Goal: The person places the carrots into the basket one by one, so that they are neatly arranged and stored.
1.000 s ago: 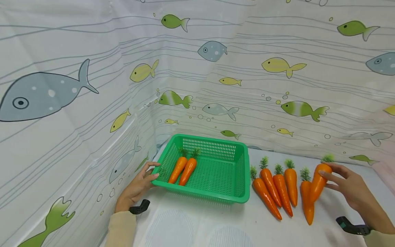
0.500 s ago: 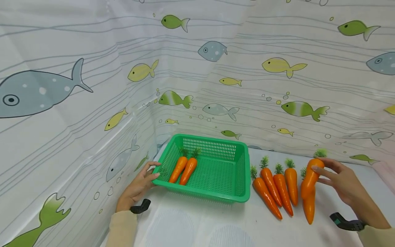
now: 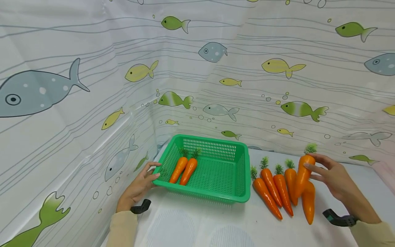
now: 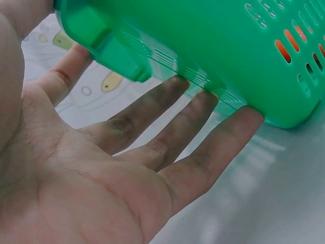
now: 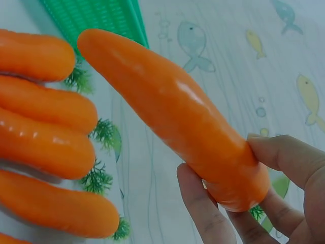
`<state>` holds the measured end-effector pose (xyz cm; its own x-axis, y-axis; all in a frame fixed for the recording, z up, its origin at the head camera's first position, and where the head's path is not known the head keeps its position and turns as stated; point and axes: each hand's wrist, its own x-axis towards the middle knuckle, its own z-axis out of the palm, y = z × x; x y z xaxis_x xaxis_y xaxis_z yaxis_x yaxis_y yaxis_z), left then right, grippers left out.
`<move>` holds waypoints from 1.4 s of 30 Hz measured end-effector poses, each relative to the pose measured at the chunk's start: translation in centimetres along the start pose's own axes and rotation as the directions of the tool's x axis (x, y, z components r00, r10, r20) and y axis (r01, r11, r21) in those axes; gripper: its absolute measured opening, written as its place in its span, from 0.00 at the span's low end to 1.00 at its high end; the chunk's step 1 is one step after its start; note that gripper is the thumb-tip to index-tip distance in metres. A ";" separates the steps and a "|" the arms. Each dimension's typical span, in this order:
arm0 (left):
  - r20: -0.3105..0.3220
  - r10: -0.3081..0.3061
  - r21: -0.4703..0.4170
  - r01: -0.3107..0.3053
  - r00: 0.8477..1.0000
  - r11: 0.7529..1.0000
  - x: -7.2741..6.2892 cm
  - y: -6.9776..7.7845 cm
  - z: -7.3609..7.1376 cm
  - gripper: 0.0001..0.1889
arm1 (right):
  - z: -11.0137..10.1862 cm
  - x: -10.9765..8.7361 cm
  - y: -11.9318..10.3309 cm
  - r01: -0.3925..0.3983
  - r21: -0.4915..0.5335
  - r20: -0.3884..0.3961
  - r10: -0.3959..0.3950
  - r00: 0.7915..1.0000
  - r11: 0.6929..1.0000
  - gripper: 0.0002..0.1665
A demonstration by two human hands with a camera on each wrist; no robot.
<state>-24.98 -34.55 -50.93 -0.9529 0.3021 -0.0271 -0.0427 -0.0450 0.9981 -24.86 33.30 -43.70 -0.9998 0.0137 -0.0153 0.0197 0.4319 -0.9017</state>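
Observation:
At the near left corner of a green plastic basket (image 3: 200, 195), my left hand (image 3: 139, 185) holds the rim between thumb and fingers. In the left wrist view, the other fingers (image 4: 167, 142) reach against the basket's outer wall. My right hand (image 3: 334, 178) grips a toy carrot (image 3: 303, 171) near its leafy top, thumb on one side and fingers on the other. Its tip slants down and left over the carrots on the table. Another carrot (image 3: 308, 206) lies partly hidden behind it. Inside the basket, two carrots (image 3: 189, 171) lie side by side at the left.
Several loose carrots (image 3: 271, 187) lie in a row right of the basket, tips toward me. White cloth (image 3: 234, 226) covers the table. A fish-print curtain (image 3: 247, 103) rises behind and along the left side.
My right hand has moved left with its carrot, from over the rightmost carrot toward the row beside the basket. The left hand and basket stay in place.

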 end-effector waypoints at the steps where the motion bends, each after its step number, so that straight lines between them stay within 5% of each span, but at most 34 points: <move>1: -0.001 -0.001 -0.001 0.001 1.000 1.000 0.0 0.0 0.0 0.25 | 0.2 0.1 -0.2 0.000 0.001 0.007 0.000 1.000 1.000 0.43; 28: -0.005 -0.020 -0.010 0.020 1.000 1.000 0.0 0.3 0.1 0.25 | 5.4 1.9 -5.6 -0.019 0.080 0.172 0.005 0.985 0.997 0.46; 42: 0.001 -0.027 -0.061 0.027 1.000 0.998 0.1 0.6 0.1 0.23 | 7.4 2.6 -6.0 0.000 0.120 0.223 -0.026 0.975 0.993 0.41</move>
<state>-25.09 -34.42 -50.37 -0.9510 0.3043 -0.0539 -0.0866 -0.0952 0.9917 -27.57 24.02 -41.50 -0.9761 -0.1989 -0.0873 0.0194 0.3207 -0.9470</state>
